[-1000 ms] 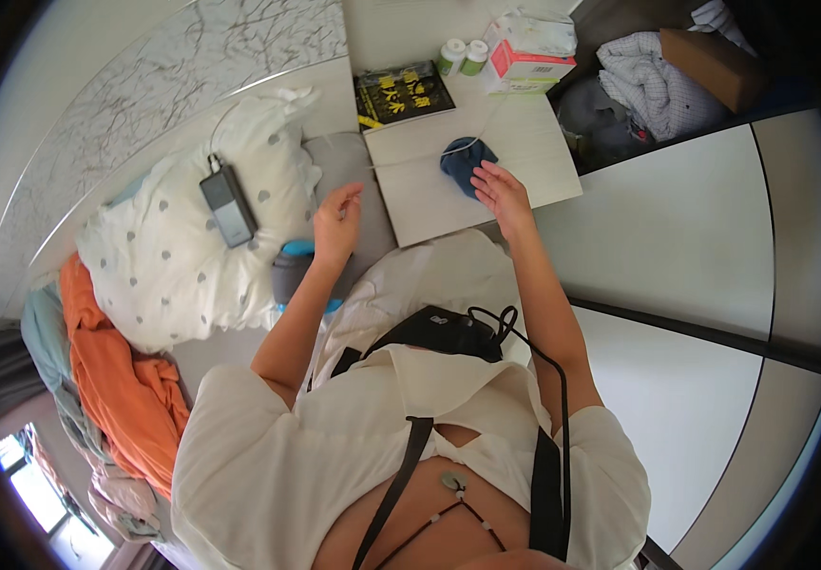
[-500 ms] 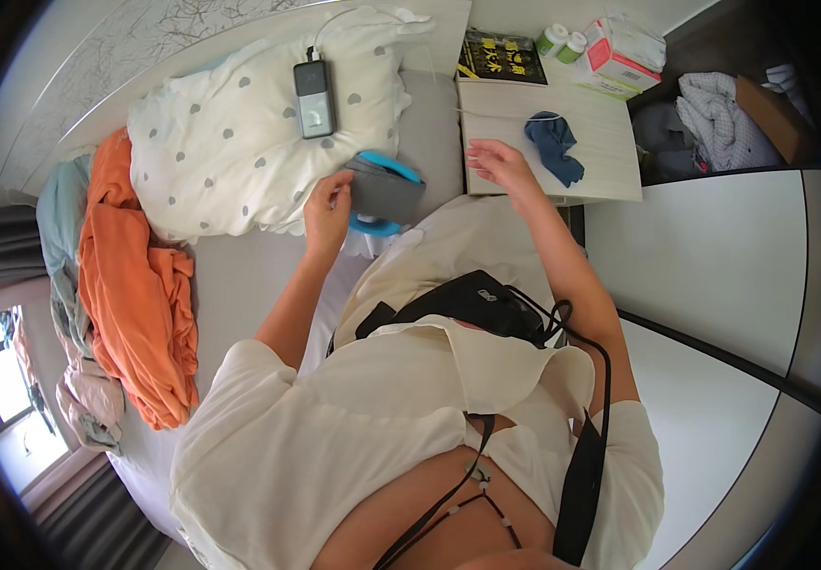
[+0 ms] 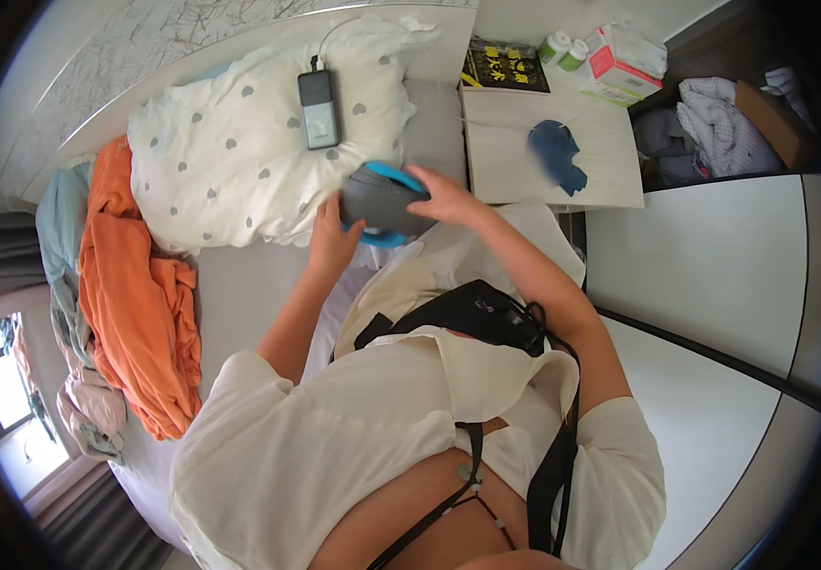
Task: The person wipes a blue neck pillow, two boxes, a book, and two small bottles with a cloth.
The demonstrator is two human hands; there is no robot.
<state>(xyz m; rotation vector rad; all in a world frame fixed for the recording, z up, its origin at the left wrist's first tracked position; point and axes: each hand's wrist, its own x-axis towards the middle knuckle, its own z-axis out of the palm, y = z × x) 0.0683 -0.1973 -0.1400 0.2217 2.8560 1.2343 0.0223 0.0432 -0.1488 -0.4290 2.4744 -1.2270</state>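
Note:
Both my hands hold a rounded grey case-like object with bright blue edging point(image 3: 379, 200) above my lap, beside the pillow; its exact kind is not clear. My left hand point(image 3: 332, 239) is closed around its left end, thumb on the near side. At the opposite end, my right hand point(image 3: 444, 198) grips the upper right edge. A dark blue cloth point(image 3: 556, 155) lies on the pale bedside table point(image 3: 501, 142), right of my right hand, partly blurred. On the heart-patterned pillow point(image 3: 249, 142), a black-and-silver power bank point(image 3: 319, 114) rests with a white cable plugged in.
Orange fabric point(image 3: 135, 304) and other bedding lie along the bed's left side. A black bag point(image 3: 486, 313) hangs at my waist by straps. At the table's back are a black-and-yellow book point(image 3: 505, 66), two small bottles point(image 3: 563, 49) and a tissue pack point(image 3: 627, 62). White panels point(image 3: 705, 266) stand at right.
My right hand has moved left from beside the bedside table and taken hold of the grey-and-blue object. That object is turned slightly, and the dark blue cloth has changed shape.

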